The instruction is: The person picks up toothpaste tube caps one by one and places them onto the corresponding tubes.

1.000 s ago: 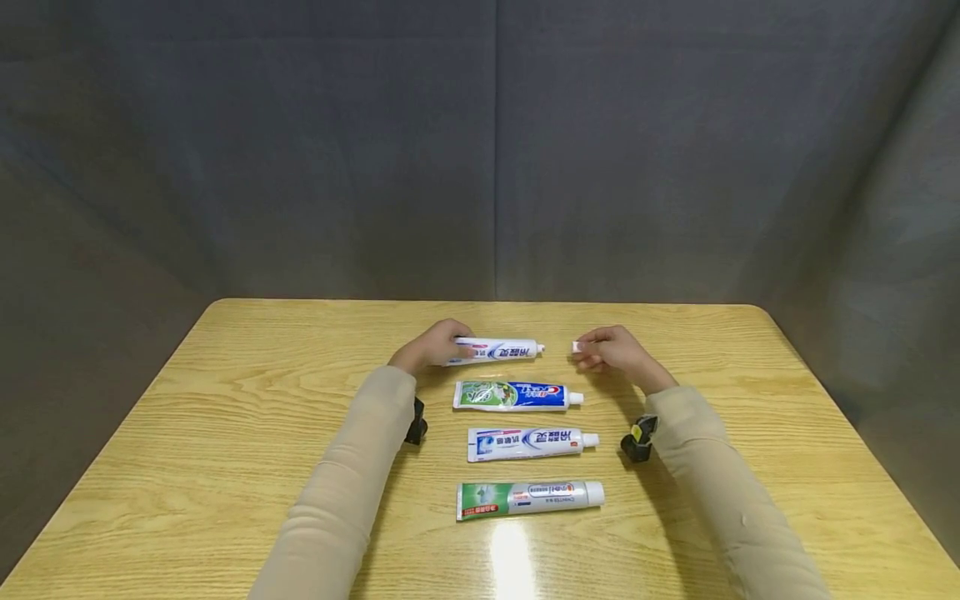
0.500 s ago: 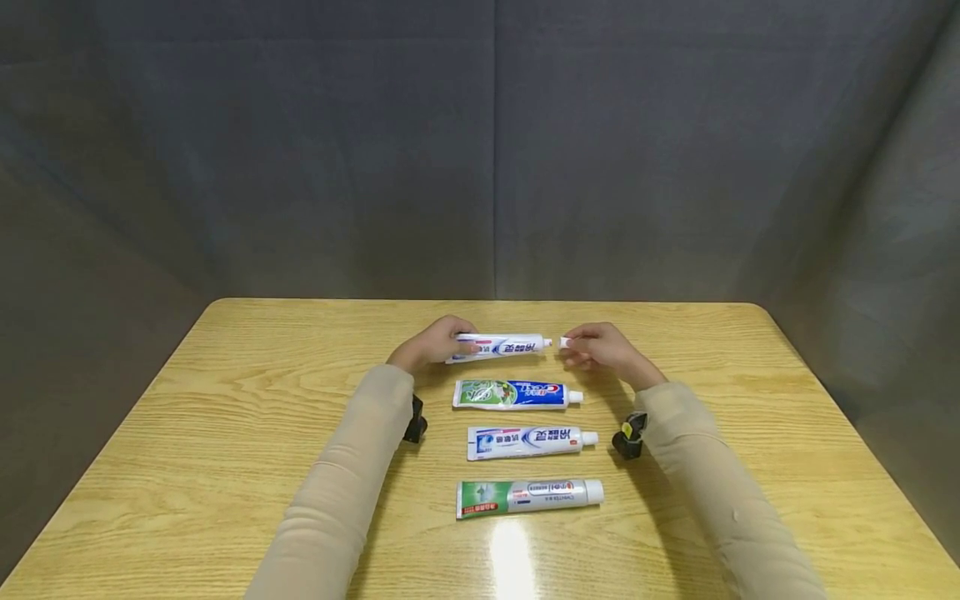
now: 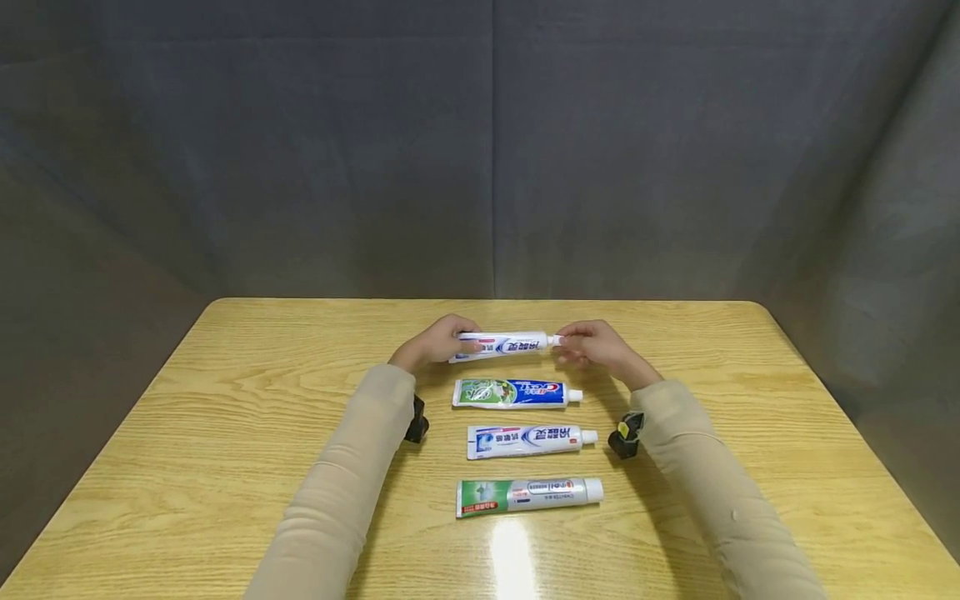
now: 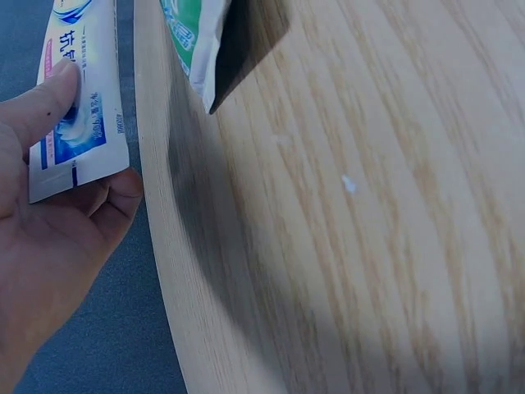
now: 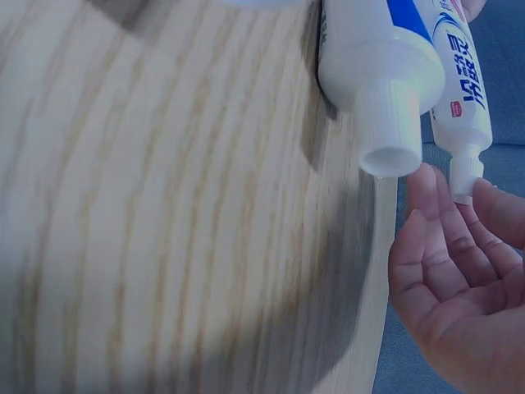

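A white toothpaste tube with blue lettering (image 3: 517, 342) is farthest back, its nozzle end pointing right. My left hand (image 3: 442, 338) grips its flat tail end; in the left wrist view the thumb lies across the printed face (image 4: 78, 127). The small white cap (image 5: 466, 174) sits at the tube's nozzle in the right wrist view. My right hand (image 3: 602, 345) pinches this cap between thumb and fingers. Nearest below the hands lies a green and blue toothpaste tube (image 3: 517, 394), its white cap in place. How far the pinched cap is on the nozzle I cannot tell.
Two more capped tubes lie in the column nearer me: a white and blue one (image 3: 525, 442) and a green and silver one (image 3: 528, 497). All rest on a wooden table (image 3: 247, 433). A dark curtain (image 3: 360, 167) hangs behind it.
My right hand has moved left, bringing the cap from apart to the nozzle. My left hand has shifted the tube slightly right and farther back. The other tubes stay put.
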The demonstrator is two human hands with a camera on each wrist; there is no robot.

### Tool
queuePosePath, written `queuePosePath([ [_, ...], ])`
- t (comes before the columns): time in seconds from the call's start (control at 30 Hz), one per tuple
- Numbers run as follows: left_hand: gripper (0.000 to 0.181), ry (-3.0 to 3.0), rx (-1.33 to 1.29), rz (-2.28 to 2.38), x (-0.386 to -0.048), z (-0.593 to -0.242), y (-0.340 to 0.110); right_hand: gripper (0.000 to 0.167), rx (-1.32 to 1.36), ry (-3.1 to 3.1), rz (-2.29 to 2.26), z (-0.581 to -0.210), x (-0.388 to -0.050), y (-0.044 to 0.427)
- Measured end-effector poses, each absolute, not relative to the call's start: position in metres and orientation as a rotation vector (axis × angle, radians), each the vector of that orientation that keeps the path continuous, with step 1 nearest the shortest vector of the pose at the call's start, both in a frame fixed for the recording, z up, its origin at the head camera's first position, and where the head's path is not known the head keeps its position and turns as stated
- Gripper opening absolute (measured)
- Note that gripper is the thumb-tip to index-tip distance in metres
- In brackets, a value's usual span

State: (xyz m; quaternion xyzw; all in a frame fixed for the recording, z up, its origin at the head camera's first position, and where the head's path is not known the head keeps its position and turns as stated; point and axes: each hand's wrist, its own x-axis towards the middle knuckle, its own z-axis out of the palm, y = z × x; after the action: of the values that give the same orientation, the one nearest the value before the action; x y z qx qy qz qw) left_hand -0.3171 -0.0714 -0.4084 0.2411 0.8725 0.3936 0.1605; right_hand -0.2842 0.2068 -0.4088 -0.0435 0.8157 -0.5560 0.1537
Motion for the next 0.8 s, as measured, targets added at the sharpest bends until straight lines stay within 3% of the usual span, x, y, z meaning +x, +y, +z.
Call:
queuePosePath([
  [0.8, 0.010, 2.465, 0.654, 1.231, -0.308, -0.397, -0.069, 0.026, -0.198, 2.435, -1.647, -0.399, -0.279, 0.202],
])
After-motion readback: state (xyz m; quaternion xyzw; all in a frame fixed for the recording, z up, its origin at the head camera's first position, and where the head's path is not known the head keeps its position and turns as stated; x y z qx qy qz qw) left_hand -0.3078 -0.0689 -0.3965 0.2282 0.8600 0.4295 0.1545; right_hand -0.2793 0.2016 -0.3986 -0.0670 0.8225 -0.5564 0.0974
